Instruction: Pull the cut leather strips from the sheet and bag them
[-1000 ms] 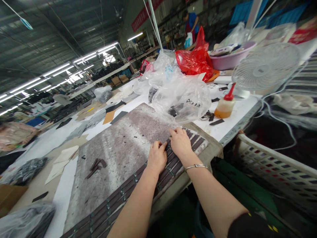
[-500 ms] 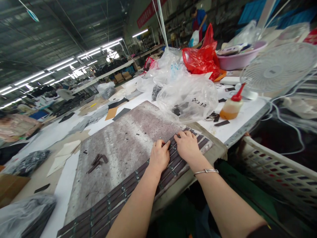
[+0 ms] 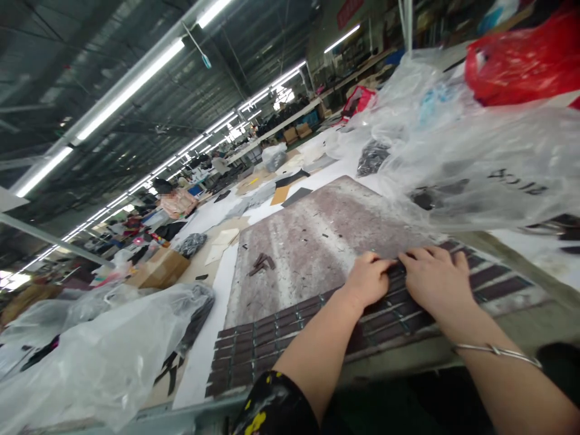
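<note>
Dark brown strips (image 3: 267, 338) lie in close rows along the near edge of a worn board (image 3: 312, 241), with thin greenish crosswise lines between them. My left hand (image 3: 369, 281) rests on the rows, its fingers curled and its fingertips at the far edge of a strip. Right beside it, my right hand (image 3: 435, 278) bends its fingers down over the same rows, thumb side close to the left fingertips. Both hands seem to pinch a strip there, though the fingers partly hide it. A small heap of loose dark pieces (image 3: 261, 264) lies farther left on the board.
Clear plastic bags (image 3: 480, 175) and a red bag (image 3: 521, 60) crowd the right side. At left are a large plastic bag (image 3: 99, 344) and a cardboard box (image 3: 158, 269). Flat cut pieces (image 3: 296, 196) lie beyond the board. Another person (image 3: 176, 202) is far left.
The view has swung left, so the fan, bottle and basket are out of sight. Both hands remain close together on the strips, with little visible shift.
</note>
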{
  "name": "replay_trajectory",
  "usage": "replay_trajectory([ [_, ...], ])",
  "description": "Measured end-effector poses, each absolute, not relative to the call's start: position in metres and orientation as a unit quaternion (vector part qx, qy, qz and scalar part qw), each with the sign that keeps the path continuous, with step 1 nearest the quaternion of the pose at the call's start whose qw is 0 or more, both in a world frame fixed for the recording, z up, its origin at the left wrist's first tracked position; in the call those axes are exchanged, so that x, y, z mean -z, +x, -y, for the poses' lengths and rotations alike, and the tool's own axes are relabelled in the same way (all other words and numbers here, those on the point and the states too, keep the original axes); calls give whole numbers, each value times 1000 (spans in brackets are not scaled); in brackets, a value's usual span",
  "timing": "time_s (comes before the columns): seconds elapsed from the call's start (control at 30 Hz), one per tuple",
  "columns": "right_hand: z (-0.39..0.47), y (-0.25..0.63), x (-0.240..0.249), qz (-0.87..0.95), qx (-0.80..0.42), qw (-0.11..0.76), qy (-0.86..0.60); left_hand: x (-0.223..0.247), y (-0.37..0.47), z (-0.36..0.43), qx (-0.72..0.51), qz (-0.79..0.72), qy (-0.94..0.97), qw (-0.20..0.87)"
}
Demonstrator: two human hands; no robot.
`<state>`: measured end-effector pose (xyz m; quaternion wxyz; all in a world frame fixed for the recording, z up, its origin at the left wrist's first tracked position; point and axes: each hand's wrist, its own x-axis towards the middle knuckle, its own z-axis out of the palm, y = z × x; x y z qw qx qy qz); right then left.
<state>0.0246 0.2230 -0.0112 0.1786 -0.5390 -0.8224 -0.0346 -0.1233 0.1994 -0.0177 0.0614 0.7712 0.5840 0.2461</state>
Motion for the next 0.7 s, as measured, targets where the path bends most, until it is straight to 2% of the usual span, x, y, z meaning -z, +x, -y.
replay_trajectory([
  [0.13,-225,24,11,816,12,167,-553,4,-191,-185,-335,-660,671,49],
  [0.23,-225,23,8,813,3,154,-562,-7,-265,-164,-231,-835,500,-14],
  [0.37,-225,20,5,810,-13,130,-572,-8,-342,-137,-181,-884,430,-9],
  [0.53,-226,19,2,810,-24,113,-575,-2,-369,-124,-212,-878,428,28],
  [0.7,-225,20,0,805,-36,114,-580,-8,-367,-127,-320,-875,363,25],
])
